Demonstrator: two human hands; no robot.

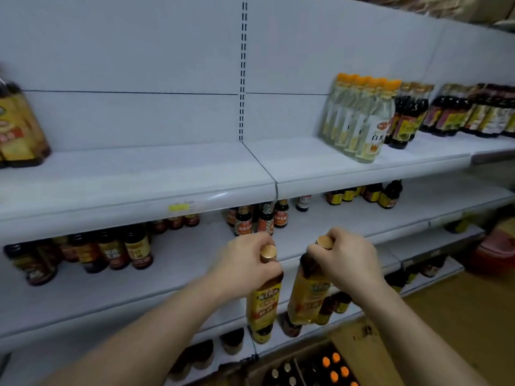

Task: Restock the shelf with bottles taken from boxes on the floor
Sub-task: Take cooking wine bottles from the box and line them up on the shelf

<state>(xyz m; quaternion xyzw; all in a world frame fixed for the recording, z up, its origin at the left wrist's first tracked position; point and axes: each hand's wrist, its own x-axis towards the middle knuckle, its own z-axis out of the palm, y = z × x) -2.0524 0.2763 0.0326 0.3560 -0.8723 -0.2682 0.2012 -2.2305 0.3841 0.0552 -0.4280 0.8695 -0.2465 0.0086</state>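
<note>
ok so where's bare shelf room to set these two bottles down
Widest bare stretch: upper shelf, between the yellow-label bottles at far left and the clear orange-capped bottles. Crowded right of those, with dark bottles. The middle shelf has bare front too.

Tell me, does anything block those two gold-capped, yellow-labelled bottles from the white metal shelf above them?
Nothing visible does. The left hand and right hand hold the left bottle and right bottle below the white shelf; its stretch above them is bare, the clear orange-capped bottles standing farther right.
</note>
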